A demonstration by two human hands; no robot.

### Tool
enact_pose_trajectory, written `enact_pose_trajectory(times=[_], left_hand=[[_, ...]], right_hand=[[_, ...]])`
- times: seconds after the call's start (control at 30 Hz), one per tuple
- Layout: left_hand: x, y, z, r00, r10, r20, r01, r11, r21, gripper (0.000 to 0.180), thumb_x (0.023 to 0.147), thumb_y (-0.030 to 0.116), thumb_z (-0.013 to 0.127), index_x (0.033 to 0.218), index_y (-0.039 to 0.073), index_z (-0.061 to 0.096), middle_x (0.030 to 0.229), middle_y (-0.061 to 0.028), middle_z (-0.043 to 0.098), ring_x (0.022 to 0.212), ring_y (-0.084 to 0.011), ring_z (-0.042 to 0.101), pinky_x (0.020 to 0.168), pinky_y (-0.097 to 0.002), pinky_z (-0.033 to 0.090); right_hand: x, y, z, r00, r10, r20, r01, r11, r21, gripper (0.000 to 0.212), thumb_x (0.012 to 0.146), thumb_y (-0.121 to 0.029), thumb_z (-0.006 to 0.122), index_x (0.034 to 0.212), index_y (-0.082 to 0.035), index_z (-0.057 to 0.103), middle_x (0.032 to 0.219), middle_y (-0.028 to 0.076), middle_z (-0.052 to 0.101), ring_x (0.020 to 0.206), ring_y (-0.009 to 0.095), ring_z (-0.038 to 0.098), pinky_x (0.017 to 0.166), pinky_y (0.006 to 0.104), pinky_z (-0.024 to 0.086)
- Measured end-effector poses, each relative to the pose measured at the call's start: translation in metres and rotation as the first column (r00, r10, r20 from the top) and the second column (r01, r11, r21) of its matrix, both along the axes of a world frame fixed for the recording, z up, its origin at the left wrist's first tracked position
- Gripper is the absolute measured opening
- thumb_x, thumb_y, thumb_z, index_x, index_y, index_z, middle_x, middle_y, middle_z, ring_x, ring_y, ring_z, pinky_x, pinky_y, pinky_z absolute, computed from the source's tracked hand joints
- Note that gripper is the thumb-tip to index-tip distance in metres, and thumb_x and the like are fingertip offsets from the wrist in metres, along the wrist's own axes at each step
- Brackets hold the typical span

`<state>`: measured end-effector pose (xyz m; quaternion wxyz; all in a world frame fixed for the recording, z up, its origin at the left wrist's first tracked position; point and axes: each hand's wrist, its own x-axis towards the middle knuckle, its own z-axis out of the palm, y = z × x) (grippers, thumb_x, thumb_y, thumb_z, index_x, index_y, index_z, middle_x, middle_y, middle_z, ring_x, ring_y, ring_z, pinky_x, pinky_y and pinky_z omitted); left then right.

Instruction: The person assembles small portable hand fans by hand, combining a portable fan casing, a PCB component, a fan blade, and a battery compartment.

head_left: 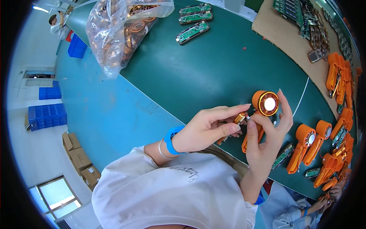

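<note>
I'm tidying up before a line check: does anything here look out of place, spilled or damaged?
The bag of copper-coloured rings seems to overhang the edge of the green table, an awkward spot. A tiny red bit lies by itself on the tabletop. No spill or damage stands out.

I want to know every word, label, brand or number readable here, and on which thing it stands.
White shirt: dark cursive script on it; I do not copy its wording.
Lower cardboard box: any print is too small to read.
Green circuit boards: any markings are too small.
Orange handheld fan by the hands: none readable.
</note>
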<state>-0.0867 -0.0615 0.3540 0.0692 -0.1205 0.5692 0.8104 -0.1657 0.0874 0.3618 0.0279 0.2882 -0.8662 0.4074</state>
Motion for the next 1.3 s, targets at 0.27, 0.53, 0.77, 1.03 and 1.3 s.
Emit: enact_pose_trajectory(times=[0.27,0.53,0.77,1.03,1.3], left_hand=[[-0.001,-0.003,-0.001,0.998,-0.046,-0.041,0.042,0.996,-0.082,0.043,0.09,0.002,0.052,0.132,0.003,0.046,0.106,-0.0105,0.055,0.089,-0.0157,0.058,0.078,-0.0273,0.05],[-0.006,-0.006,0.009,0.985,-0.135,-0.107,0.066,0.871,-0.488,0.042,0.088,0.002,0.055,0.13,0.005,0.048,0.098,-0.0103,0.063,0.078,-0.0143,0.061,0.072,-0.027,0.051],[-0.003,-0.005,0.004,0.996,-0.079,-0.034,0.069,0.969,-0.238,0.042,0.089,0.002,0.055,0.13,0.005,0.048,0.102,-0.0103,0.064,0.082,-0.0128,0.061,0.077,-0.0265,0.052],[-0.003,0.0,0.002,0.988,-0.039,-0.146,-0.014,0.941,-0.339,0.044,0.086,0.0,0.058,0.129,0.005,0.05,0.108,-0.01,0.062,0.084,-0.0116,0.057,0.07,-0.0241,0.05],[-0.002,0.0,0.004,1.0,-0.004,-0.005,0.003,0.987,-0.163,0.045,0.085,-0.001,0.059,0.128,0.007,0.051,0.105,-0.0084,0.062,0.076,-0.0079,0.055,0.056,-0.0205,0.045]], right_hand=[[-0.003,0.002,-0.001,0.999,0.03,0.018,-0.029,0.999,-0.015,0.004,0.076,-0.006,0.063,0.08,-0.007,0.061,0.137,0.018,0.038,0.124,0.033,0.035,0.1,0.0426,0.028],[-0.008,0.002,0.0,0.996,0.075,-0.057,-0.076,0.997,-0.013,0.008,0.07,-0.003,0.062,0.077,-0.006,0.06,0.137,0.018,0.039,0.121,0.034,0.037,0.099,0.0422,0.029],[-0.008,0.003,0.001,0.998,0.065,0.012,-0.064,0.997,-0.053,0.007,0.07,-0.003,0.062,0.076,-0.005,0.06,0.134,0.017,0.042,0.12,0.033,0.038,0.098,0.0412,0.03],[-0.004,-0.001,0.001,0.999,0.031,-0.034,-0.032,0.999,-0.038,0.009,0.07,0.001,0.061,0.077,-0.004,0.06,0.133,0.017,0.042,0.12,0.032,0.039,0.098,0.0407,0.031],[-0.005,-0.003,-0.004,0.994,0.036,0.102,-0.013,0.976,-0.216,0.01,0.064,0.004,0.059,0.071,-0.003,0.059,0.13,0.02,0.042,0.12,0.037,0.038,0.098,0.0421,0.032]])
